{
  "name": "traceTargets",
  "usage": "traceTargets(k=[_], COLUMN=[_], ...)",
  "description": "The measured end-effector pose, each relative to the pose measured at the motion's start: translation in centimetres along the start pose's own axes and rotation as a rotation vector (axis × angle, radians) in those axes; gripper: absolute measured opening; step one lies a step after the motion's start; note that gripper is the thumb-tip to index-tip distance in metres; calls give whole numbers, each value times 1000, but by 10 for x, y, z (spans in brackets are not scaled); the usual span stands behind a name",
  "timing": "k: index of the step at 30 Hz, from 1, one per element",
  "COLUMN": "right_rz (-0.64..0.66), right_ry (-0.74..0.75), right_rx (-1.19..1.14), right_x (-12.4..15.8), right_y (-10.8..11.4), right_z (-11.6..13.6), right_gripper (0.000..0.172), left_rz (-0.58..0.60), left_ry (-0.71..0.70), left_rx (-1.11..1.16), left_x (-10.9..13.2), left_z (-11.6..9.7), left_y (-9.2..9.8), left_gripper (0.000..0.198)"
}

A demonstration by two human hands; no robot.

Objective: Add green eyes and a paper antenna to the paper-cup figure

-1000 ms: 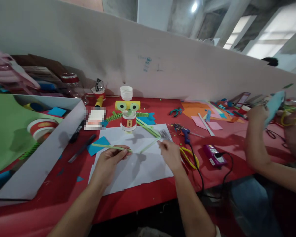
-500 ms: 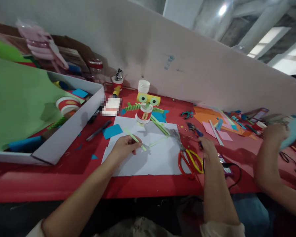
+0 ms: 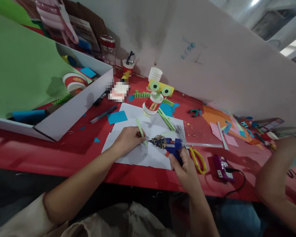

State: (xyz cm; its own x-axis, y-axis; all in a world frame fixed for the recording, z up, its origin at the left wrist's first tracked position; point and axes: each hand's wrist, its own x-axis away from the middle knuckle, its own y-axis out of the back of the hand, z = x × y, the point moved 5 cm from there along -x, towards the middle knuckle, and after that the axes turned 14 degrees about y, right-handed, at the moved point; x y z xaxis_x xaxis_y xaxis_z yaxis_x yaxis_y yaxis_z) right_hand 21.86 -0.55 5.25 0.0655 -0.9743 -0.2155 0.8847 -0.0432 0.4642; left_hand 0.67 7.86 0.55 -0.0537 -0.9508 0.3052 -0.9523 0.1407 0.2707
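Observation:
Pinched in my left hand (image 3: pixel 129 138) is a light green paper strip (image 3: pixel 139 126), held over a white sheet of paper (image 3: pixel 128 158). My right hand (image 3: pixel 184 164) grips a blue hot glue gun (image 3: pixel 171 145) by its handle. The gun's dark, crusted nozzle points left, at or very close to the strip's lower part; I cannot tell whether they touch. A clear glue stick (image 3: pixel 204 144) sticks out of its back. More green strips (image 3: pixel 166 120) lie at the sheet's far edge, beside a red paper cup (image 3: pixel 152 103). Scissors with yellow and red handles (image 3: pixel 199 161) lie partly hidden behind my right hand.
A white box (image 3: pixel 76 112) stands on the left. Behind the cup are a yellow roll with paper eyes (image 3: pixel 160 88) and stacked white cups (image 3: pixel 155 74). A purple power strip (image 3: pixel 223 168) lies right. Another person's arm (image 3: pixel 273 174) reaches in at the right edge.
My right hand has brought the glue gun leftward from beyond the scissors to the green strip. My left hand still holds the strip, now turned more upright. The camera view has tilted.

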Motion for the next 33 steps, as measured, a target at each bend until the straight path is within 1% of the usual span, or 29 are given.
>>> traceTargets(k=[3,6,11,16,19,22,25,30,32,33], right_rz=[57,92,126,140,148,153,119,-1,-9,3], right_ry=[25,28,49,66,65,52,58,-20,-38,-33], right_rx=[173,258,317,404,424,425,391,94,18,16], right_x=[5,7,9,9,9,9,5,-11,-13,-13], right_y=[-5,-6,-7,-7,-8,-8,-1,24,29,29], right_z=[1,1,2,4,5,7,7,-2,-4,-3], right_gripper=[26,27,31,34,33,31,29,19,19,18], left_rz=[0,-2,17,12,26,22,18,-2,0,2], left_ry=[1,-5,-7,-2,3,4,-5,-14,-15,-18], left_rx=[-13,-9,-7,-136,-173,-171,-164,-175,-169,-168], left_x=[1,1,2,5,5,5,5,3,2,2], left_z=[0,0,-2,-6,-7,-6,-6,-3,-2,-1], left_y=[0,-1,-1,0,-1,-1,-1,0,-1,-1], left_gripper=[1,2,3,4,7,9,7,9,9,9])
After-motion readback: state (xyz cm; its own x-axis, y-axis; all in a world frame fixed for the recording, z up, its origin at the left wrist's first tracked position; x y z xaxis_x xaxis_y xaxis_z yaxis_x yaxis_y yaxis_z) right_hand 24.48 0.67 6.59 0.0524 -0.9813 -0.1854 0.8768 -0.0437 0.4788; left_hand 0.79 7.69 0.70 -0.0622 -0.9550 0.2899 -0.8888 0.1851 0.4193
